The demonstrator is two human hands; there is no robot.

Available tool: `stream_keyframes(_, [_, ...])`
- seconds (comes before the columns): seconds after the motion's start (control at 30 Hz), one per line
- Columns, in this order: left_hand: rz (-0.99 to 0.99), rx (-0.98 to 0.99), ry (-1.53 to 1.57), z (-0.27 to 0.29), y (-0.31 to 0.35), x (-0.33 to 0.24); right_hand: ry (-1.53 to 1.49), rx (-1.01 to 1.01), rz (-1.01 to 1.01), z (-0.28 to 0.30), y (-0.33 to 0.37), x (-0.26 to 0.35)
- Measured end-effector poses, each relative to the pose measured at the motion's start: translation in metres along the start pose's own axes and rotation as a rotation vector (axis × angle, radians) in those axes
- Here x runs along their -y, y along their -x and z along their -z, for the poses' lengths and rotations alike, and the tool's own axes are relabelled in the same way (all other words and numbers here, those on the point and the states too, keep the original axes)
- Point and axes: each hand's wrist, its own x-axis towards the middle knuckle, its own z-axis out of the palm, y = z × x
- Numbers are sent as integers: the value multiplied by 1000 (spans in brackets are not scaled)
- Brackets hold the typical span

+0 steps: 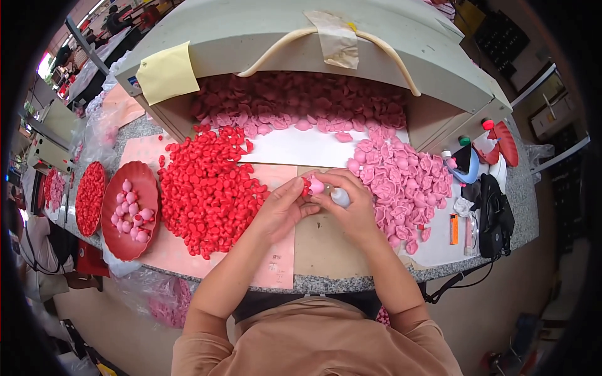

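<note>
Tan shirt (320, 338) nearest, against the desk (326, 283) edge. Judged risk: the pink piece (316, 185) and red piece (306, 188), small and held only by fingertips, could slip or twist out of line if either hand shifts; too hard a squeeze on the bottle (340, 197) could let out whatever it holds and smear them. Left hand (279, 210) nearly closed, thumb and fingers pinching the red piece with the pink one beside it. Right hand (352, 212) curled round the bottle, fingertips at the pink piece; exact contact too small to tell. Red pile (210, 188) to the left, pink pile (404, 182) to the right, both close, so a dropped piece might get lost there. Further left, dish (125, 250) with pink pieces. Beyond, cabinet (251, 37), more pink inside.
</note>
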Motion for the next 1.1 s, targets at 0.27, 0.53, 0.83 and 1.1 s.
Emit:
stream_keyframes(0.27, [2, -13, -11, -3, 3, 0, 48, 11, 55, -3, 2, 0])
stream_keyframes(0.53, [12, -34, -19, 0, 3, 1, 24, 14, 25, -5, 7, -4])
stream_keyframes(0.83, [30, -19, -41, 1, 1, 0, 31, -39, 38, -9, 10, -10])
stream_keyframes(1.1, [-71, 28, -67, 6, 1, 6, -294, -2, -217, -4, 10, -9])
